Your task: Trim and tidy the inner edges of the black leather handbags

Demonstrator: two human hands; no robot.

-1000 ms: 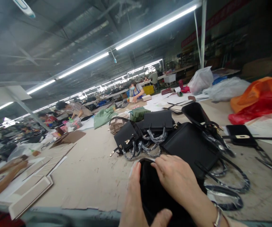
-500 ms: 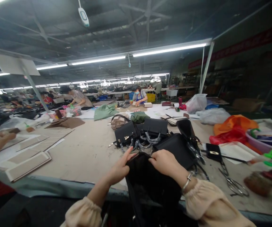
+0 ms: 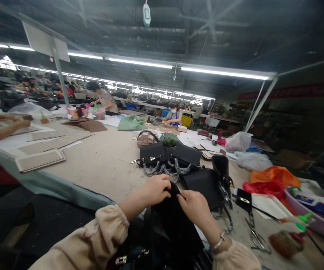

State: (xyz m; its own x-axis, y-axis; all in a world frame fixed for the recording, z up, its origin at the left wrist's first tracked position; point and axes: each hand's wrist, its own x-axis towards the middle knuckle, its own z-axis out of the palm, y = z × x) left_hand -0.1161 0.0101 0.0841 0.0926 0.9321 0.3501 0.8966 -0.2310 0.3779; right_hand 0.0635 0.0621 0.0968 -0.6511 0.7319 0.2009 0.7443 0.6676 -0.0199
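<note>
My left hand pinches the upper edge of a black bag close to my body. My right hand grips the same edge a little to the right, thumb and fingers closed on it. The bag hangs below both hands at the table's front edge, and its lower part is dark. A metal clasp shows at the bottom left of it. Just beyond my hands lie black handbags with plastic-wrapped handles, and another black bag is right of them.
Beige panels and another person's hands are at the left. Scissors, a bottle of brown glue, a small black pouch and a purple basin are at the right. Green cloth lies farther back.
The camera view has turned and tilted. My left hand has moved inward along the bag's edge, closer to my right hand, and its fingers have curled over the edge.
</note>
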